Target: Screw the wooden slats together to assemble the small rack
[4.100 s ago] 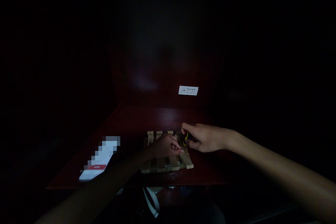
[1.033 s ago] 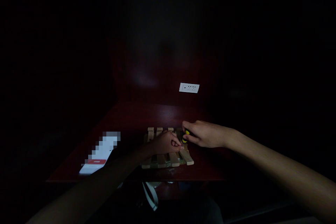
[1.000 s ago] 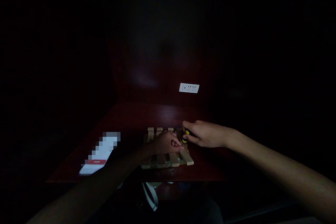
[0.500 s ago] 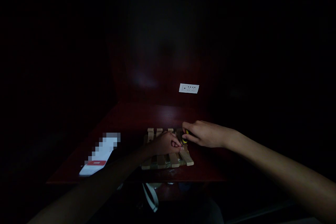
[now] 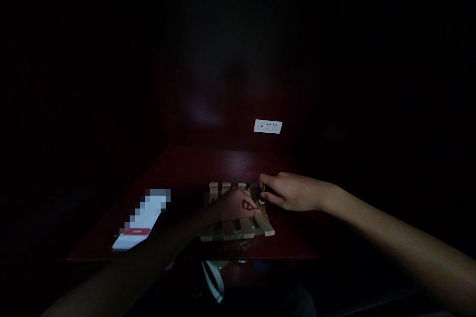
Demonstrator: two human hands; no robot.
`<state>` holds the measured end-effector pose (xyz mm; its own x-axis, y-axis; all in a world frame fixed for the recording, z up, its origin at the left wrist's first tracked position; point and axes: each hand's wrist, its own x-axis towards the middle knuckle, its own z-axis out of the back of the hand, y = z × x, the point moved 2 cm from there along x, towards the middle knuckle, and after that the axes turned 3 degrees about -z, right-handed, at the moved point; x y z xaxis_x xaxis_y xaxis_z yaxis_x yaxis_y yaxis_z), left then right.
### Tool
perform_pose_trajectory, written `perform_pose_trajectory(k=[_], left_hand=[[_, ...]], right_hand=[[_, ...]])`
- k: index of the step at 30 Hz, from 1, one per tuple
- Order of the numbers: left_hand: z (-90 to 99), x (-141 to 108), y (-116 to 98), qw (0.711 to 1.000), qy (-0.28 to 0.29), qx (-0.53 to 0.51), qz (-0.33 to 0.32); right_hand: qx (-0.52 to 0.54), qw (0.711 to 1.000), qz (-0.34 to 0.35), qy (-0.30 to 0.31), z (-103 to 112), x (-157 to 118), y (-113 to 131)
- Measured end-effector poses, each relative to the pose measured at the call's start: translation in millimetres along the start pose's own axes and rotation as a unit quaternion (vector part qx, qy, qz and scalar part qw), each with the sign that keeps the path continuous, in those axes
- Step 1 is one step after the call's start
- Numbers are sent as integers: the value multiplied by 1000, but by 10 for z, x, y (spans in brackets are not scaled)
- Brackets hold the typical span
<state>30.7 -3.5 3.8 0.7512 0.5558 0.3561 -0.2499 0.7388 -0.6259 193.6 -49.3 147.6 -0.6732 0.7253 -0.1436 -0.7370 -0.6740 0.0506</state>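
Observation:
A small slatted wooden piece lies on the dark red table. My left hand rests over its middle, thumb and forefinger pinched together near the right-hand slat. What sits between those fingertips is too small to make out. My right hand is curled around a short yellow-and-black screwdriver, held roughly upright. Its lower end points down at the right slat, right beside my left fingertips. My left hand hides the middle of the slats.
On the left of the table lies a bright, partly blurred phone-like screen. A white socket plate is fixed on the wall behind. A pale strap hangs below the front table edge. The surroundings are very dark.
The fingers of my right hand have shifted slightly around the screwdriver, and its handle looks turned. My left hand and the wooden piece stay in place.

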Motion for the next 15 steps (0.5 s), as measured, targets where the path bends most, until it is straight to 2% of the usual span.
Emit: perform_pose_trajectory(k=[5, 11, 15], left_hand=[[9, 11, -13, 1000, 4, -2, 1], [26, 10, -32, 1000, -2, -2, -4], [26, 18, -42, 1000, 11, -12, -10]], right_hand=[[21, 1000, -18, 0, 0, -12, -2], [32, 999, 16, -8, -3, 0, 16], [12, 1000, 7, -19, -37, 15, -8]])
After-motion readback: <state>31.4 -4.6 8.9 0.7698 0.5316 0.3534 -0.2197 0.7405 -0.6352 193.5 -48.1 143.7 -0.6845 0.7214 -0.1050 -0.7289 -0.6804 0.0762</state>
